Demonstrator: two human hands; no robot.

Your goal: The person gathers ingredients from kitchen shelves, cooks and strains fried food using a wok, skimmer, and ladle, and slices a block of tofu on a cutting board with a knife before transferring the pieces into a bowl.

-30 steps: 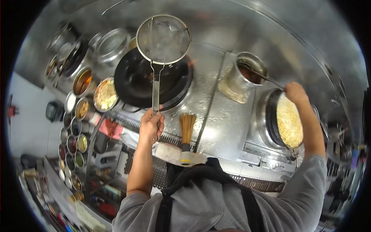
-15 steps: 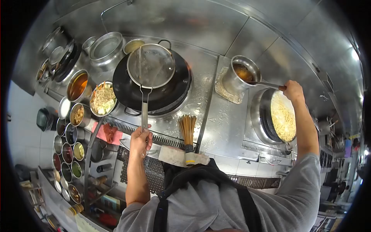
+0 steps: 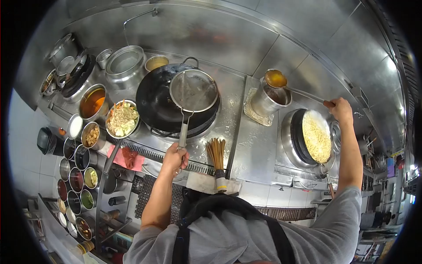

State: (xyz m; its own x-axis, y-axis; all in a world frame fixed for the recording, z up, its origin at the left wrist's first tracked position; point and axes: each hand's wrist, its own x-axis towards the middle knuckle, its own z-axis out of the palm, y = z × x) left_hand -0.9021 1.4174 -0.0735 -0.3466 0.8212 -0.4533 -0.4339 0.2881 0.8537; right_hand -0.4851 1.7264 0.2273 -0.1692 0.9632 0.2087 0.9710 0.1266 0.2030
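My left hand (image 3: 176,158) is closed around the handle of a round wire strainer (image 3: 193,91), held over the right side of a black wok (image 3: 154,99). The wok's visible inside is dark and bare. My right hand (image 3: 342,110) grips the wooden-ended handle of a ladle (image 3: 275,78). Amber-brown liquid fills the ladle's bowl, which is above the rim of a tall metal pot (image 3: 266,103). Below my right hand, pale noodles (image 3: 316,136) sit in a second wok (image 3: 298,136).
A bamboo brush (image 3: 216,154) stands near the stove's front edge beside a folded cloth (image 3: 200,181). To the left are a bowl of shredded vegetables (image 3: 122,119), a pot of orange liquid (image 3: 93,102) and several ingredient tins (image 3: 75,178). Another utensil handle (image 3: 329,182) sticks out by the noodle wok.
The ladle has risen out of the tall pot with liquid in it. My left hand has shifted the strainer to the right across the wok. The view has shifted slightly.
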